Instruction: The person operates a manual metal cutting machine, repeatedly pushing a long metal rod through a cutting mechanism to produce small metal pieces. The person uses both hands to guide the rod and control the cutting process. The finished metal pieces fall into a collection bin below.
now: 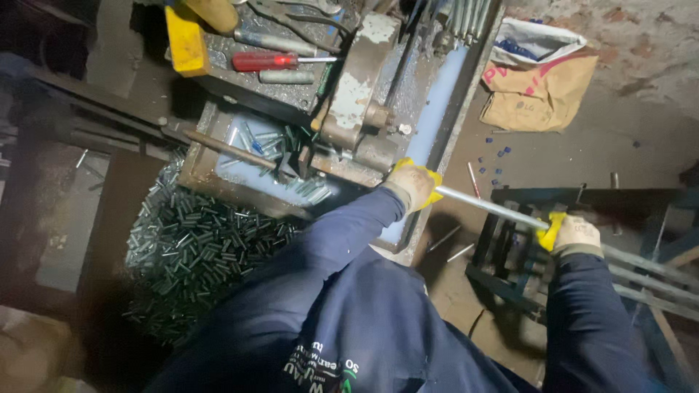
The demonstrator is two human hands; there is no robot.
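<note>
While both gloved hands grip the metal rod [488,207], a tan cardboard package [539,91] lies beyond the right hand [575,234]. Bare floor [626,145] opens between them. The left hand [413,185] is closed at the machine's edge [357,94].

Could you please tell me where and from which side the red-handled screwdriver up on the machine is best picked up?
Probably by its red handle: the red-handled screwdriver lies flat on the machine top, handle to the left, thin shaft pointing right. The handle is the thickest part. A grey tool lies close below it and another tool just above, so coming straight down from above, fingers pinching across the handle, looks clearest.
</note>
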